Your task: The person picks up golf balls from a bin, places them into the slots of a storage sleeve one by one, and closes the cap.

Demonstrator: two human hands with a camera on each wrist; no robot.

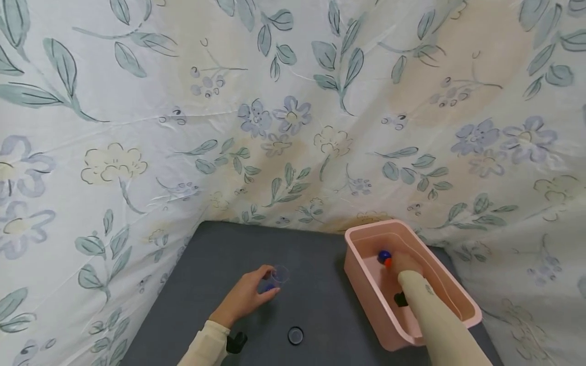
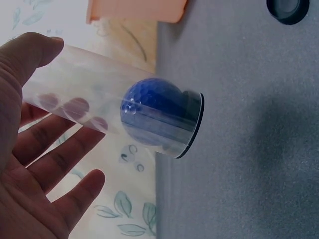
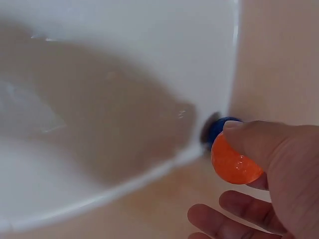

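Note:
My left hand (image 1: pixel 247 296) grips a clear plastic tube (image 2: pixel 102 74), thumb on one side and fingers on the other. Inside its lower end sits a blue dimpled golf ball (image 2: pixel 152 110), against a dark-rimmed base. Down in the pink bin (image 1: pixel 361 272), my right hand (image 1: pixel 406 262) pinches an orange ball (image 3: pixel 234 163) between thumb and fingers. A second blue ball (image 1: pixel 383 256) lies at the bin's far end, partly behind the orange one in the right wrist view. On the table between tube and bin is a round black cap (image 1: pixel 295 335).
The dark grey table (image 1: pixel 316 269) carries the bin on its right side. Floral cloth (image 1: pixel 293 152) hangs behind the table and along both sides. The bin's raised walls surround my right hand.

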